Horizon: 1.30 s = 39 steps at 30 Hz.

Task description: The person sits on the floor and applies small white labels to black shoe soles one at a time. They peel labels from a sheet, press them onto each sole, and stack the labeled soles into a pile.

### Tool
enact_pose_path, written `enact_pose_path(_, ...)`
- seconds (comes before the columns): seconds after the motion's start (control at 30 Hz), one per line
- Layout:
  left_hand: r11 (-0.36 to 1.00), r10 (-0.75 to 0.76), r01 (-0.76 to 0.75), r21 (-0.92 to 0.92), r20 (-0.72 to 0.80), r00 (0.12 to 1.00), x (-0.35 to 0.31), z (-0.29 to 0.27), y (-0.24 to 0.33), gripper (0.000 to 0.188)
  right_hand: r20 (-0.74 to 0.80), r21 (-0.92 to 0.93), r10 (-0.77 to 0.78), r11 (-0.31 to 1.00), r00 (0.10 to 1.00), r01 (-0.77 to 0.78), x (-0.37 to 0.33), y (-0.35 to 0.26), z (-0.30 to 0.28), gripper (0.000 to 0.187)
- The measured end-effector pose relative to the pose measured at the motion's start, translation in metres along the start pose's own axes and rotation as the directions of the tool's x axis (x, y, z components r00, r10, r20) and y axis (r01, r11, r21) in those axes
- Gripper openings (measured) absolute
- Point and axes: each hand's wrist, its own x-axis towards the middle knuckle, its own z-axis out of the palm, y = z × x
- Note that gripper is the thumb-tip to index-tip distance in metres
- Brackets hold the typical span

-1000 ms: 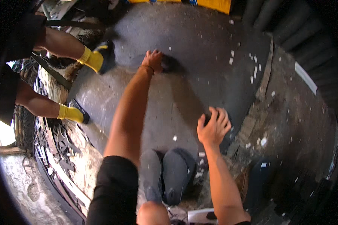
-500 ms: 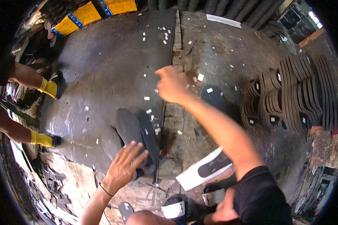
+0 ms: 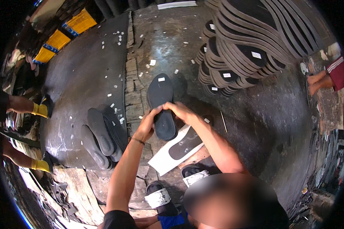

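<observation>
A dark, foot-shaped shoe sole (image 3: 160, 91) with a small white label near its toe end is gripped at its narrow middle by both hands. My left hand (image 3: 148, 121) closes on its left edge, and my right hand (image 3: 177, 110) on the right edge, the two meeting over the middle. Just below lies a white board (image 3: 161, 163) with a foot-shaped cutout and dark material showing through it. On the mat to the left, several dark soles (image 3: 99, 131) lie piled together, apart from my hands.
Tall stacks of curved soles (image 3: 237, 57) stand at the far right. Small white labels (image 3: 153, 62) are scattered across the floor. A person's yellow-socked feet (image 3: 40, 165) are at left, another's bare feet (image 3: 318, 82) at right. A thin stick (image 3: 223, 121) lies right of the board.
The view has swung right. Both hands, apart before and not holding the labelled sole, are now together on it. My left hand has left the sole pile.
</observation>
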Motion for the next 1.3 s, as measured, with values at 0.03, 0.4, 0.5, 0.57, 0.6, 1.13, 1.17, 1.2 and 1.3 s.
enact_pose_path(0.03, 0.998, -0.066, 0.066, -0.007, -0.009, 0.998, -0.015, 0.002, 0.0, 0.069, 0.026, -0.008, -0.044, 0.999, 0.999, 0.044, -0.013, 0.014, -0.003, 0.065)
enact_pose_path(0.4, 0.065, 0.582, 0.028, 0.998, -0.06, 0.811, -0.071, -0.001, -0.065, 0.089, -0.572, -0.706, -0.484, 0.701, 0.662, -0.097, -0.134, 0.145, -0.124, 0.031)
enact_pose_path(0.5, 0.21, 0.597, -0.072, 0.975, -0.07, 0.799, -0.071, -0.01, -0.055, 0.093, -0.555, -0.652, -0.501, 0.758, 0.664, 0.027, -0.115, 0.141, -0.093, 0.032)
enact_pose_path(0.57, 0.434, 0.49, -0.202, 0.878, -0.041, 0.871, -0.075, -0.016, -0.041, 0.098, -0.515, -0.637, -0.455, 0.771, 0.727, 0.031, -0.107, 0.136, -0.074, 0.06)
enact_pose_path(0.6, 0.557, 0.436, -0.249, 0.792, -0.023, 0.9, -0.077, -0.017, -0.034, 0.1, -0.525, -0.664, -0.364, 0.741, 0.769, -0.102, -0.106, 0.133, -0.069, 0.072)
enact_pose_path(1.13, -0.018, 0.701, -0.648, 0.761, 0.472, 0.535, -0.123, 0.097, -0.03, 0.065, -0.555, 0.717, -0.201, 0.376, 0.807, 0.587, -0.235, -0.012, -0.104, 0.038)
enact_pose_path(1.17, 0.114, 0.659, -0.697, 0.708, 0.471, 0.586, -0.129, 0.094, -0.027, 0.063, -0.386, 0.855, -0.288, 0.245, 0.876, 0.458, -0.212, -0.013, -0.105, 0.033)
enact_pose_path(1.2, 0.379, 0.548, -0.541, 0.751, 0.289, 0.785, -0.132, 0.087, -0.025, 0.065, -0.188, 0.956, -0.491, 0.108, 0.851, 0.273, -0.187, -0.009, -0.103, 0.029)
enact_pose_path(1.3, 0.675, 0.421, -0.333, 0.659, 0.027, 0.907, -0.129, 0.067, -0.032, 0.063, -0.421, 0.356, -0.33, 0.797, 0.845, 0.488, -0.123, 0.021, -0.085, 0.029)
